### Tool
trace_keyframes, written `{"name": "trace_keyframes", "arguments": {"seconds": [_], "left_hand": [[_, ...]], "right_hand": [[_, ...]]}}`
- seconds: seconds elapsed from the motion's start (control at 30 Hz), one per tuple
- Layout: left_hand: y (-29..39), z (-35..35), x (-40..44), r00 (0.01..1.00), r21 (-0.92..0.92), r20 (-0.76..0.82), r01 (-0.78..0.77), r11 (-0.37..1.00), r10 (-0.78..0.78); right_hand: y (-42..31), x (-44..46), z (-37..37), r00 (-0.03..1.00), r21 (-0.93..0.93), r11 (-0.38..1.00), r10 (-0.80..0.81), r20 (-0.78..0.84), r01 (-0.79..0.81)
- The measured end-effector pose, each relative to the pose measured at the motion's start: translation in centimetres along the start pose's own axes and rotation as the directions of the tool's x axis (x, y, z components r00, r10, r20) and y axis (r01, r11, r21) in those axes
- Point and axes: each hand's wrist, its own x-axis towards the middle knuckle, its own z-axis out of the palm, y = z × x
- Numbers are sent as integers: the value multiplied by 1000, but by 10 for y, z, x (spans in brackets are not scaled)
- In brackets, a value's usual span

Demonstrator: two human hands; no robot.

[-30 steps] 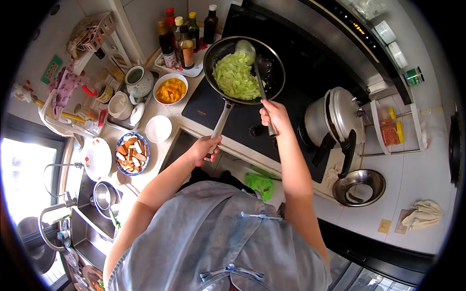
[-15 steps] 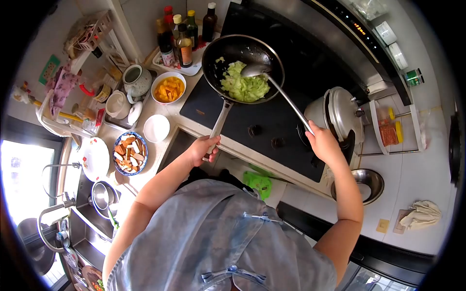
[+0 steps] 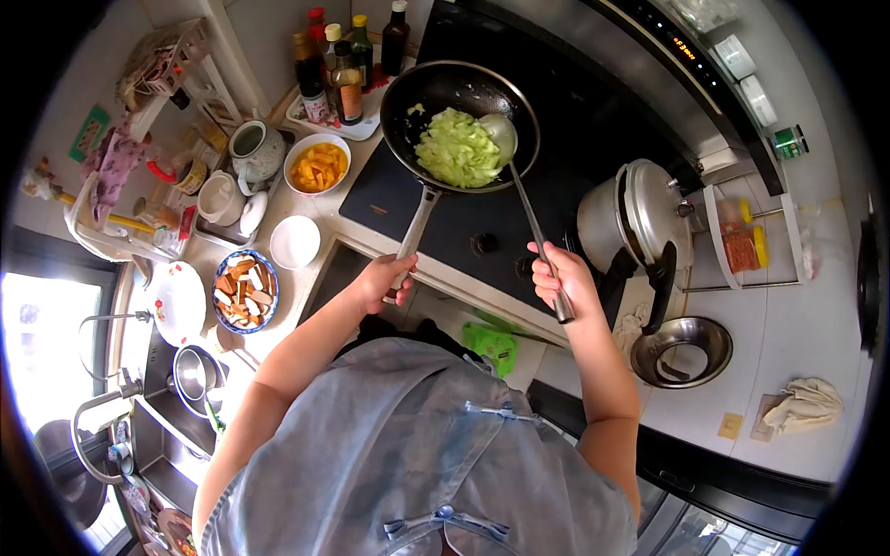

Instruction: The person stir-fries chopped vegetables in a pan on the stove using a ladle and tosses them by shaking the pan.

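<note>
My left hand (image 3: 386, 282) is closed around the handle of a dark frying pan (image 3: 404, 85) on the black stovetop. Chopped pale green vegetable (image 3: 458, 150) lies heaped in the middle of the pan. In my right hand (image 3: 567, 278) is the long metal handle of a ladle (image 3: 502, 135), gripped near its end. The ladle's bowl rests inside the pan, at the right edge of the green pieces. A few small bits stick to the pan's left wall.
Left of the stove stand a bowl of orange pieces (image 3: 318, 167), a white bowl (image 3: 296, 243) and a blue-rimmed plate of brown and white slices (image 3: 245, 291). Sauce bottles (image 3: 348, 85) fill a tray behind. A pressure cooker (image 3: 640, 215) and a steel basin (image 3: 681, 352) are at right.
My right hand has drawn back toward my body and left, bringing the ladle's handle more upright. Its bowl has turned and shifted right of the vegetable. My left hand keeps its hold.
</note>
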Motion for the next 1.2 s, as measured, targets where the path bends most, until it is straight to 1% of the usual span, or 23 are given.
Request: {"name": "trace_keyframes", "arguments": {"seconds": [0.1,0.13,0.27,0.37,0.5,0.67,0.77,0.8,0.9,0.97,1.03,1.07,1.17,1.2], "left_hand": [[3,0,-3,1000,3,-2,1,1000,-1],[2,-1,-3,1000,-2,-3,4,1000,-4],[0,-2,0,999,-19,-5,32,999,-32],[-1,-3,0,1000,-42,1,21,999,-21],[-2,-3,1,1000,-38,-2,5,999,-5],[-3,-5,2,1000,-52,23,8,999,-7],[-2,-3,1,1000,-20,12,-10,1000,10],[-2,-4,1,1000,-25,15,-10,1000,10],[-2,-3,1,1000,-32,8,-7,999,7],[-3,-3,1,1000,-16,-15,-2,1000,2],[-3,-2,0,1000,-25,-7,9,1000,-9],[-1,-2,-1,1000,-29,-5,13,999,-14],[1,0,-2,1000,-19,-16,0,1000,-1],[0,-1,-1,1000,-31,-7,3,1000,-4]], "right_hand": [[-4,-24,0,996,-37,999,17,90,-14],[-6,-34,5,999,-91,996,0,52,5],[-20,-57,5,999,-338,940,-31,12,33],[-21,-60,6,985,-509,849,-170,-11,141],[-19,-43,-2,963,-522,829,-265,-55,198],[-2,12,-9,958,-292,928,-269,-97,231],[9,41,-1,948,-286,930,-282,-149,232],[12,49,-3,953,-256,938,-273,-134,233],[13,75,-9,976,-123,971,-210,-53,203],[10,97,-17,989,67,994,-98,112,90],[5,111,-18,951,221,973,-2,308,-69],[5,115,-19,935,221,969,25,354,-109],[4,98,-18,912,174,972,77,402,-159],[2,82,-13,927,109,986,80,366,-129]]}}
